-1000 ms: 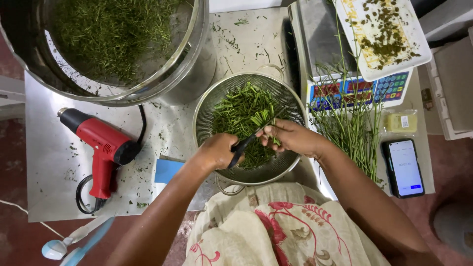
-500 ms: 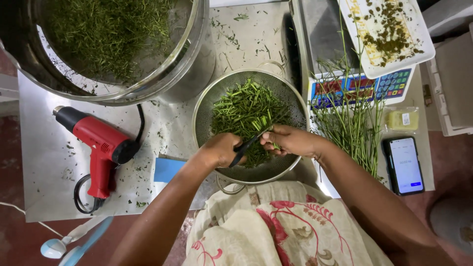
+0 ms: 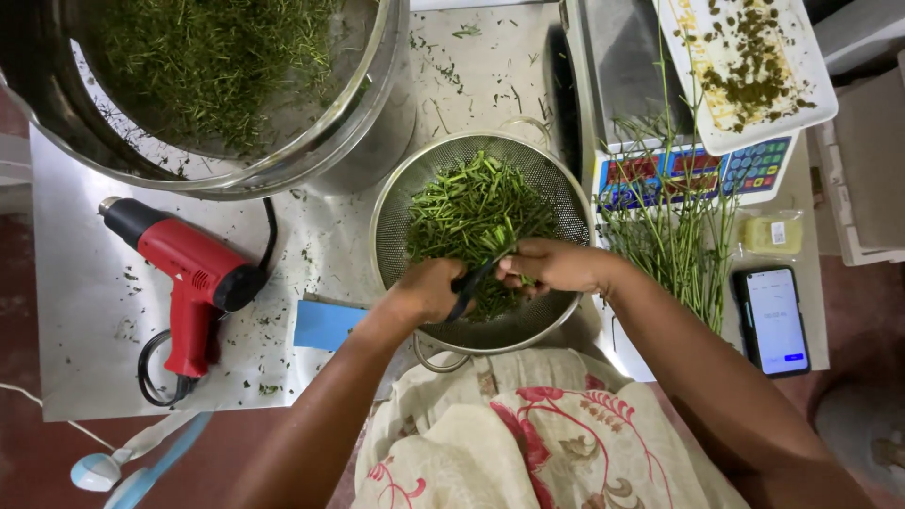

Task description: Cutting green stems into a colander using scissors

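Left hand (image 3: 429, 290) is curling shut around black scissors (image 3: 471, 281) over the near side of the colander (image 3: 396, 221); handles are buried in the fist, only the dark blades are showing, and I can't tell if the blades are apart or closed. Right hand (image 3: 551, 266) is pinching a small bunch of green stems (image 3: 471, 212) at the blade tips, fingertips pressed together; the stems inside the grip are hidden, so count is unreadable. The rest of the cut stems are sitting in the colander, piled toward its far side. Colander is sitting on the steel table (image 3: 75, 283), its near handle partly covered by the floral cloth (image 3: 528, 434) on the lap. Big steel bowl (image 3: 236, 94) of finer chopped greens is getting cut off at the top and left edge. Red heat gun (image 3: 189, 273) is lying left of the colander, cord looping under it, plug end out of sight. Blue card (image 3: 325, 325) is half hidden under the left forearm. Uncut sprigs (image 3: 674, 236) are lying right of the colander, covering part of the scale (image 3: 698, 170) keypad; scale display isn't visible. White tray (image 3: 820, 90) with dark scraps is overlapping the scale top. Phone (image 3: 773, 320) is lying at the table's right edge, screen lit, too small to read. Small yellowish packet (image 3: 768, 234) just above it, contents unclear.
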